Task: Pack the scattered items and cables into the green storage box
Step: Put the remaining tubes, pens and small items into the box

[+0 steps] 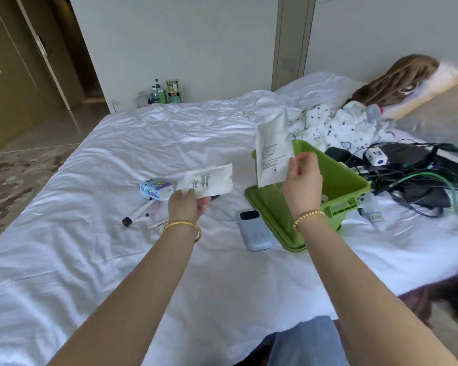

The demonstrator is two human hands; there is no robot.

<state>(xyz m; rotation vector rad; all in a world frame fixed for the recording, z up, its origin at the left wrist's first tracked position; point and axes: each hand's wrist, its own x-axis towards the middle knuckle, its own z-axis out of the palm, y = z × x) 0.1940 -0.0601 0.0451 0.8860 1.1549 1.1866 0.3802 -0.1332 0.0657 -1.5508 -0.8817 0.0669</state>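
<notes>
Head view: two bare forearms reach over a wrinkled white bed sheet. At center, the left hand has its grip closed on a flat, crinkled white sachet. Right of center, the right hand pinches a second sachet upright, directly over the glossy green plastic storage box. Beyond, at right, tangled black and green cables lie.

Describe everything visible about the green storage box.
The green storage box is lime-green, looks like moulded plastic, open-topped, with a ribbed handle recess in its near end. It sits on the white bedsheet, its matching lid beside or under its left edge. Tangled cables lie right of it. The right hand holds a white sachet above it.
</notes>
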